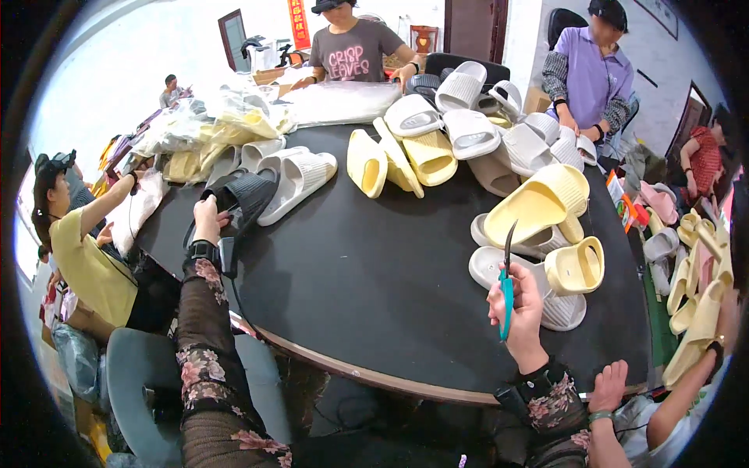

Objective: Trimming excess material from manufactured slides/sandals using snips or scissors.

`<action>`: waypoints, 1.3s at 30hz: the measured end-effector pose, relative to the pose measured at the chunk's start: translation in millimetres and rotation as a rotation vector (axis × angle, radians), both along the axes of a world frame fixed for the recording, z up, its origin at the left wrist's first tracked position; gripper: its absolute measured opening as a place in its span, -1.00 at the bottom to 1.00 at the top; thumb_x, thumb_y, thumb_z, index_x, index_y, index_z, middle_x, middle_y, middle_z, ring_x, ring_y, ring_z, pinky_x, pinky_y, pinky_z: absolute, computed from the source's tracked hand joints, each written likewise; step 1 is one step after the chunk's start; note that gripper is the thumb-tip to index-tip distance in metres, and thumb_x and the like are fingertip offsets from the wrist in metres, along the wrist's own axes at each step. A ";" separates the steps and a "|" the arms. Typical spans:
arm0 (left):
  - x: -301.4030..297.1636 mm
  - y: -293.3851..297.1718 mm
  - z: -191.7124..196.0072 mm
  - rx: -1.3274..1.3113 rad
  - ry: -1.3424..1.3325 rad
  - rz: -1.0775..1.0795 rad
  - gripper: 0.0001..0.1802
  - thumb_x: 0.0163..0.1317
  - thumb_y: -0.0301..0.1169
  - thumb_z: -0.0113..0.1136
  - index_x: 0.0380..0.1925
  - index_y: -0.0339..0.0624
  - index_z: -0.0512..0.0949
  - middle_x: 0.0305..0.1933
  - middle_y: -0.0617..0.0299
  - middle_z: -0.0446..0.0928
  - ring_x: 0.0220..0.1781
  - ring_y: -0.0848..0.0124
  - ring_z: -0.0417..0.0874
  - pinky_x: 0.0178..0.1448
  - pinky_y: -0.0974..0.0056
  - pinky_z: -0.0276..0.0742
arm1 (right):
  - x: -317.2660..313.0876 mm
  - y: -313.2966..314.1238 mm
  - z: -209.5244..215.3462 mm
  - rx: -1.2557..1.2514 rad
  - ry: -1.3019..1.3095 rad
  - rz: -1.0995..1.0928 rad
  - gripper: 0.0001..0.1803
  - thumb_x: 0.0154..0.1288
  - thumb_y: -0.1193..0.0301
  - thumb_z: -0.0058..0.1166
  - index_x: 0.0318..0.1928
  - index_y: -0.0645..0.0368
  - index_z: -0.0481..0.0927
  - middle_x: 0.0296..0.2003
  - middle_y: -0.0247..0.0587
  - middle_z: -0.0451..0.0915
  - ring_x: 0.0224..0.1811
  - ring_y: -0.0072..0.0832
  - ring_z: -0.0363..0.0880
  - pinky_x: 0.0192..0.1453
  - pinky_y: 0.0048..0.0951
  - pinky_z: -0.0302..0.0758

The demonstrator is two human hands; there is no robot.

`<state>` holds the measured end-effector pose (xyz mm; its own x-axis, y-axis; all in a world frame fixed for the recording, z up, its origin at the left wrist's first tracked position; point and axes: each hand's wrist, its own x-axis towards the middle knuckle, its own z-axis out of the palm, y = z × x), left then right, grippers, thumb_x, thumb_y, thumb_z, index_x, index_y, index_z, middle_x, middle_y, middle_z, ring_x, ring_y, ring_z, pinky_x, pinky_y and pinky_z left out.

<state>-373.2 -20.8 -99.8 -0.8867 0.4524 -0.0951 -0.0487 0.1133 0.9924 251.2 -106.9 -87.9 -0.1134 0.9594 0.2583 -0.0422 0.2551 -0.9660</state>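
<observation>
My left hand [207,221] is closed on the edge of a black slipper [248,189] at the left of the dark table. White slippers [300,181] lie right beside it. Held upright in my right hand [524,313] are small scissors [506,301] with teal handles and dark curved blades. Just beyond the blades a pale yellow slipper [530,204] rests on whitish ones. Another yellow slipper [576,266] lies to the right of this hand. Farther back, several yellow slippers [367,162] lean together.
A heap of white and grey slippers [538,148] covers the back right of the table [351,265]. Plastic-wrapped packs [226,125] pile up at the back left. Co-workers stand around the table; one person's hand [608,386] rests on its near right edge. A grey chair [140,390] stands at my left.
</observation>
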 end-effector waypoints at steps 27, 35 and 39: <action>348.7 -69.5 59.3 0.576 -0.188 -0.981 -0.56 0.21 -0.64 -0.01 0.13 -0.43 0.36 0.12 0.10 0.46 0.14 0.36 0.46 0.28 0.29 0.28 | -1.0 2.3 1.5 0.122 -0.127 0.006 -0.52 0.16 0.47 0.25 0.07 0.23 0.38 -0.40 -0.36 0.48 -0.37 -0.73 0.44 -0.29 -0.63 0.44; 393.0 -121.5 49.0 0.522 -0.187 -1.052 -0.43 0.17 -0.69 0.00 0.24 -0.45 0.22 0.13 0.08 0.42 0.03 0.42 0.47 0.18 0.37 0.36 | 11.5 -65.9 23.2 -0.153 0.105 0.038 -0.50 0.19 0.57 0.16 0.13 0.26 0.31 -0.30 -0.33 0.47 -0.31 -0.70 0.45 -0.22 -0.63 0.46; 390.9 -151.0 49.0 0.400 -0.088 -1.118 -0.37 0.20 -0.67 0.02 0.29 -0.49 0.11 0.01 0.05 0.46 -0.05 0.47 0.48 0.05 0.42 0.39 | 13.4 -114.2 9.9 -0.220 0.178 0.170 -0.41 0.16 0.63 0.12 0.20 0.22 0.23 -0.25 -0.28 0.46 -0.21 -0.60 0.45 -0.09 -0.54 0.46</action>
